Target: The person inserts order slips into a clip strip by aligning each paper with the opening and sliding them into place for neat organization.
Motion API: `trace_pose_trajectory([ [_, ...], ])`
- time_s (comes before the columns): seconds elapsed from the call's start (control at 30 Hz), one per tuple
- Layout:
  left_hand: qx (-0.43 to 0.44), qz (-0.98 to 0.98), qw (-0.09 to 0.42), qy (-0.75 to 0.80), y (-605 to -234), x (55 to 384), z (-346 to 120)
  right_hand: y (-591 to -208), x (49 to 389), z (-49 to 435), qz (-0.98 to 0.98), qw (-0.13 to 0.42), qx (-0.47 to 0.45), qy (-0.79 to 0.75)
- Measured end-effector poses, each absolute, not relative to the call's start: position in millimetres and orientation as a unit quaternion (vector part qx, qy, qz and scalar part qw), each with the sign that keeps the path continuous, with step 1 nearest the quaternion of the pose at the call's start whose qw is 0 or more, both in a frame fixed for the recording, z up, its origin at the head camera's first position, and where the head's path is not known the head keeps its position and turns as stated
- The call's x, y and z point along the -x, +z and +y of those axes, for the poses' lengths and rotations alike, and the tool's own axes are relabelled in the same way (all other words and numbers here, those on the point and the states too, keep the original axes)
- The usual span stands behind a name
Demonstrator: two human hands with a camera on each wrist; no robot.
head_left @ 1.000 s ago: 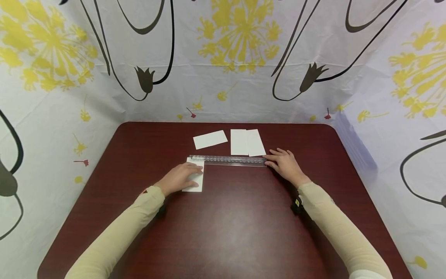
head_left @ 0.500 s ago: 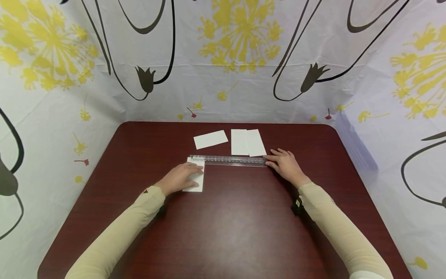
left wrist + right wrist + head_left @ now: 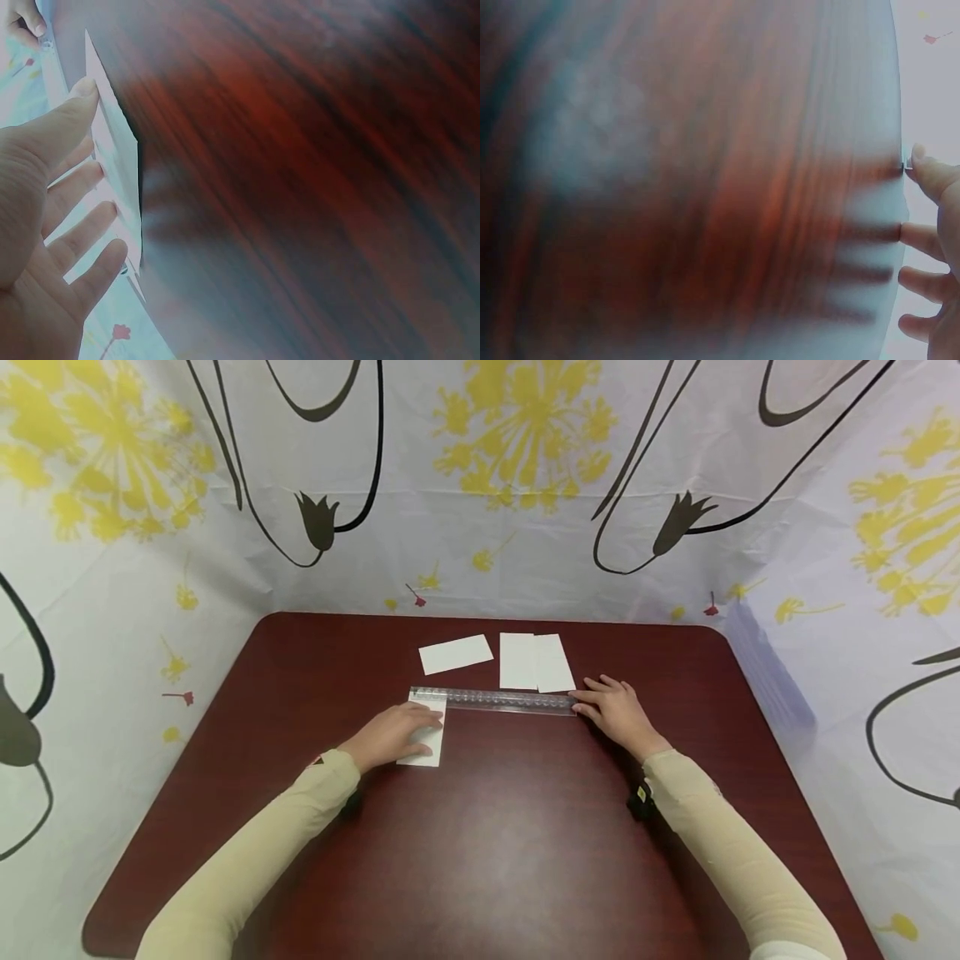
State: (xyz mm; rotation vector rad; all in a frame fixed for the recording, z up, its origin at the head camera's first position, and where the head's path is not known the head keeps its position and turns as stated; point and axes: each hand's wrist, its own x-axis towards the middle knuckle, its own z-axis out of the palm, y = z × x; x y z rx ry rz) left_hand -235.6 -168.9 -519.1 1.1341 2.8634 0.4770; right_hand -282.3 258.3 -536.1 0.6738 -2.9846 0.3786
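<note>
My left hand (image 3: 393, 735) lies over a small white card (image 3: 427, 757), its spread fingers and thumb touching the card's face. In the left wrist view, the thumb and fingertips of the left hand (image 3: 52, 195) reach onto the card (image 3: 116, 165). A clear plastic ruler (image 3: 502, 700) runs sideways across the table, its left end overlapping the card's far edge. At the ruler's right end, my right hand (image 3: 618, 714) holds it between thumb and index finger. In the right wrist view, the right hand's (image 3: 941, 247) other fingers are spread at the table surface.
Beyond the ruler lie a tilted white card (image 3: 456, 654) and two overlapping white cards, one on the left (image 3: 517, 660) and one on the right (image 3: 555, 662). The dark red table (image 3: 510, 860) is bordered by a flowered cloth (image 3: 495, 585) at the back and sides.
The card under my left hand has shifted slightly right and turned a little, so its far left corner sits nearer the ruler's left end. The head view has tilted slightly. My right hand keeps its place.
</note>
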Motion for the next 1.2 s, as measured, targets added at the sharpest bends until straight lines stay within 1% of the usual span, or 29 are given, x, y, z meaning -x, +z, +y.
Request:
trace_pose_trajectory([
  [0.33,-0.356,0.922,0.028,0.149,-515.5,237.0,-165.4,-534.1,284.7,258.3,-0.968,0.023,-0.22,0.116],
  [0.5,-0.358,0.921,0.023,0.15,-514.8,236.8,-165.0,-531.9,284.9,257.7,-0.969,0.028,-0.218,0.111],
  [0.73,-0.356,0.922,0.029,0.148,-516.1,237.2,-164.4,-531.1,284.3,257.5,-0.969,0.022,-0.218,0.111],
  [1.2,-0.357,0.922,0.025,0.148,-518.7,237.3,-162.2,-529.2,283.0,256.0,-0.971,0.017,-0.213,0.109],
])
